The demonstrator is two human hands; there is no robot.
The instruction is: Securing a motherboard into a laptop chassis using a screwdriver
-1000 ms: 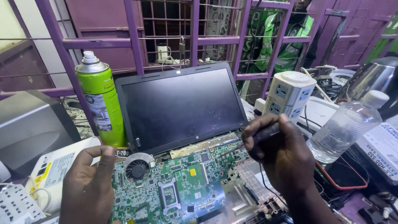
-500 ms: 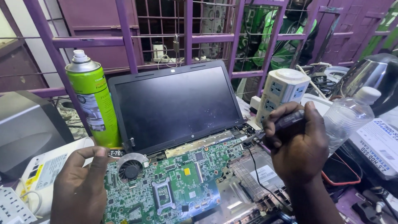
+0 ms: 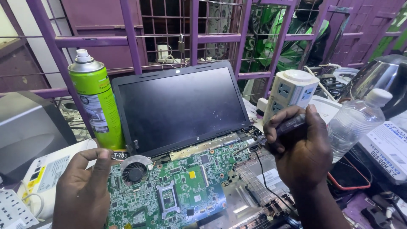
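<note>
Shifted rightward, right hand grips screwdriver, tip obscured; left hand open on motherboard.

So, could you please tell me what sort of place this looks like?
Most likely a small electronics repair stall: an opened laptop with its green motherboard bared lies on a crowded bench, the right hand works at it with a screwdriver, and a green spray can stands alongside.
</note>
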